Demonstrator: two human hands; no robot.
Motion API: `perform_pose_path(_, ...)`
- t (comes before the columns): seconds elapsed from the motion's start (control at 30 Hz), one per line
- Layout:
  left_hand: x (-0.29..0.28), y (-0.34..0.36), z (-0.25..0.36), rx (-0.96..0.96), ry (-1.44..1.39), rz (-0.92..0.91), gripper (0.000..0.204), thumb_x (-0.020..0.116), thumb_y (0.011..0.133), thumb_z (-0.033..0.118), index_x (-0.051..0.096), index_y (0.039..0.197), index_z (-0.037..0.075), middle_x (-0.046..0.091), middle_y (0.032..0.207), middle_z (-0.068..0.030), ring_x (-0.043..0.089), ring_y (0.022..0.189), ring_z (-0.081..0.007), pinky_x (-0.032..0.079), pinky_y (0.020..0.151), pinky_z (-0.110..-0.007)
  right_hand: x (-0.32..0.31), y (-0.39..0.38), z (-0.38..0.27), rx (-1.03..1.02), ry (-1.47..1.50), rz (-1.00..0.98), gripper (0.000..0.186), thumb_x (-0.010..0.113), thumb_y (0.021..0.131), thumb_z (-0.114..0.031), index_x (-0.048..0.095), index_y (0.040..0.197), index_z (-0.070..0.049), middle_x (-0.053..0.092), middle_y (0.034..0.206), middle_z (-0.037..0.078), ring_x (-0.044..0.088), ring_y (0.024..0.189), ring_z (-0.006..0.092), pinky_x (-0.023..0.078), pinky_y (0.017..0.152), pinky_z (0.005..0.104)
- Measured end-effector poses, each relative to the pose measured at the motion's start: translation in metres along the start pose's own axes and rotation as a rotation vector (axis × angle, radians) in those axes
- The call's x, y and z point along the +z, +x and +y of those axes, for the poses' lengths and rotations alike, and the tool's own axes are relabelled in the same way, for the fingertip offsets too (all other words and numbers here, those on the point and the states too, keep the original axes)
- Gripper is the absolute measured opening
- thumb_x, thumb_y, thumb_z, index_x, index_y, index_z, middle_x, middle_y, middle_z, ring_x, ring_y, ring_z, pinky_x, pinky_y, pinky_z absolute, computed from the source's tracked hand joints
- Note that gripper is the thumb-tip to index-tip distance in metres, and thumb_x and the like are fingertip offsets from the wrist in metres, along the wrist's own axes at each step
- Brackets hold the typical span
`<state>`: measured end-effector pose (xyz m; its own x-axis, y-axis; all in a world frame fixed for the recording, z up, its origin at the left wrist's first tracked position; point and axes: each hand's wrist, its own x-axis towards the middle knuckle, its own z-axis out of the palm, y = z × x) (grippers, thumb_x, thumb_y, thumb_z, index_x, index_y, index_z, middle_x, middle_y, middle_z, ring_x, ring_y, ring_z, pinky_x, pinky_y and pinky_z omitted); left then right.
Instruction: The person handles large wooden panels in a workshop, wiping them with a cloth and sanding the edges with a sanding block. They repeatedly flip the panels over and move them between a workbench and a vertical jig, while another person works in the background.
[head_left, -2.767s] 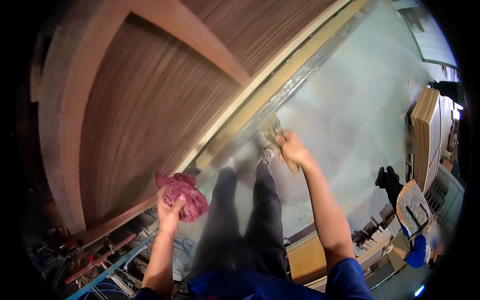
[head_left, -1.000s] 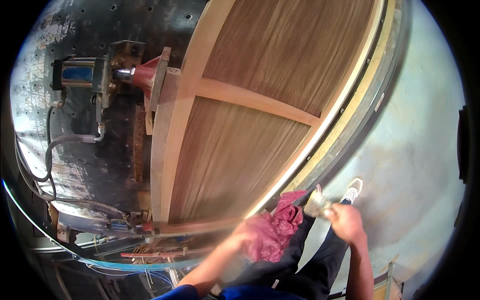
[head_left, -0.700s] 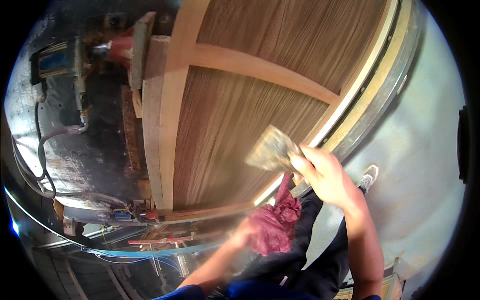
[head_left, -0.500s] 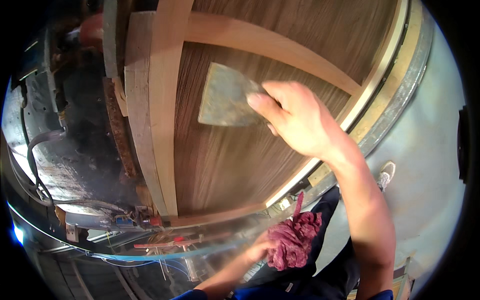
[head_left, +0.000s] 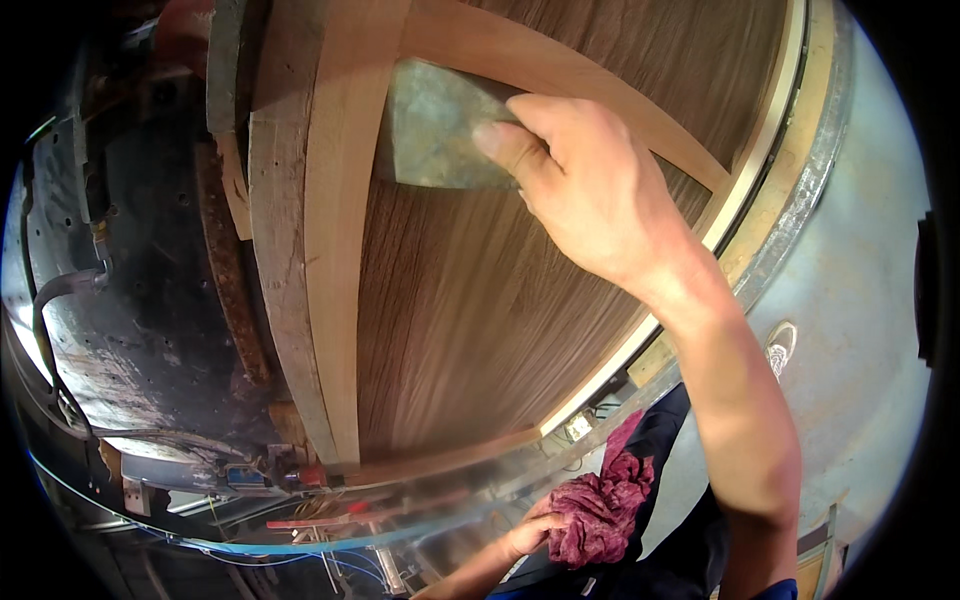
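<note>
My right hand point(head_left: 605, 190) grips a scraper with a broad flat metal blade point(head_left: 440, 130), thumb pressed on top of it. The blade lies over the brown wood-grain panel point(head_left: 460, 320), its far left corner close to where two pale wooden strips meet. Whether its edge touches the wood I cannot tell. Low in the view, my left hand point(head_left: 533, 532) is closed on a crumpled dark red rag point(head_left: 602, 510), held in front of my dark trousers. The scraper's handle is hidden inside my right hand.
A long pale wooden strip point(head_left: 335, 250) borders the panel's left side, and a curved crosspiece point(head_left: 570, 85) spans it. Metal edging point(head_left: 800, 190) runs along the right. Dark machinery point(head_left: 130, 300) with a hose stands at left; red clamp-like bars point(head_left: 320, 518) lie below.
My right hand and the scraper have moved farther away and slightly left, toward the corner of the wooden strips. My left hand with the rag has shifted slightly down and right in view.
</note>
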<state>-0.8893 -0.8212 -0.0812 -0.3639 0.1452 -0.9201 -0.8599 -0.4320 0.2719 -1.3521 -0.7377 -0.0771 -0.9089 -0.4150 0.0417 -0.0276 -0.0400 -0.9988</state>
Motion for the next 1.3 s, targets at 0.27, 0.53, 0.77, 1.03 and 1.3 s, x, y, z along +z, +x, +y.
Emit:
perform_pose_path(0.27, 0.021, -0.011, 0.026, 0.192, 0.151, 0.208, 0.036, 0.070, 0.086, 0.023, 0.069, 0.115, 0.000, 0.073, 0.110, -0.0111, 0.070, 0.092, -0.0239, 0.057, 0.080, -0.034, -0.086, -0.127, 0.019, 0.138, -0.245, -0.241, 0.029, 0.065, 0.098, -0.028, 0.056, 0.081, -0.006, 0.057, 0.070, 0.022, 0.060, 0.066, 0.0430, 0.046, 0.060, 0.0523)
perform_pose_path(0.53, 0.180, 0.017, 0.112, 0.540, 0.484, 0.278, 0.075, 0.081, 0.082, 0.033, 0.046, 0.141, 0.002, 0.061, 0.129, -0.0115, 0.059, 0.119, -0.0235, 0.048, 0.104, -0.042, -0.156, -0.291, -0.062, 0.466, -0.559, -0.552, 0.013, 0.061, 0.084, -0.012, 0.070, 0.081, -0.004, 0.070, 0.077, 0.019, 0.072, 0.075, 0.0390, 0.056, 0.067, 0.0523)
perform_pose_path(0.77, 0.311, 0.054, 0.206, 0.681, 0.632, 0.092, 0.057, 0.073, 0.077, -0.002, 0.051, 0.130, 0.000, 0.066, 0.114, -0.0077, 0.066, 0.107, -0.0180, 0.053, 0.099, -0.035, -0.314, -0.243, -0.137, 0.516, -0.617, -0.462, 0.021, 0.056, 0.095, -0.026, 0.070, 0.094, -0.011, 0.072, 0.088, 0.016, 0.070, 0.084, 0.0410, 0.052, 0.073, 0.0536)
perform_pose_path(1.03, 0.361, 0.116, 0.305, 0.480, 0.293, 0.118, 0.060, 0.070, 0.085, 0.006, 0.044, 0.140, 0.005, 0.061, 0.130, -0.0147, 0.062, 0.119, -0.0249, 0.051, 0.103, -0.043, -0.460, -0.132, -0.088, 0.807, -0.170, 0.251, 0.032, 0.055, 0.103, -0.017, 0.059, 0.132, -0.005, 0.068, 0.087, 0.015, 0.062, 0.065, 0.0228, 0.051, 0.063, 0.0395)
perform_pose_path(1.3, 0.466, 0.165, 0.395, 0.304, -0.254, -0.042, 0.068, 0.075, 0.084, 0.032, 0.050, 0.140, 0.003, 0.063, 0.128, -0.0105, 0.061, 0.119, -0.0249, 0.050, 0.101, -0.038, -0.535, 0.018, 0.099, 0.556, -0.186, 0.317, 0.054, 0.060, 0.096, -0.003, 0.052, 0.149, -0.008, 0.060, 0.098, 0.008, 0.058, 0.078, 0.0171, 0.049, 0.073, 0.0323)
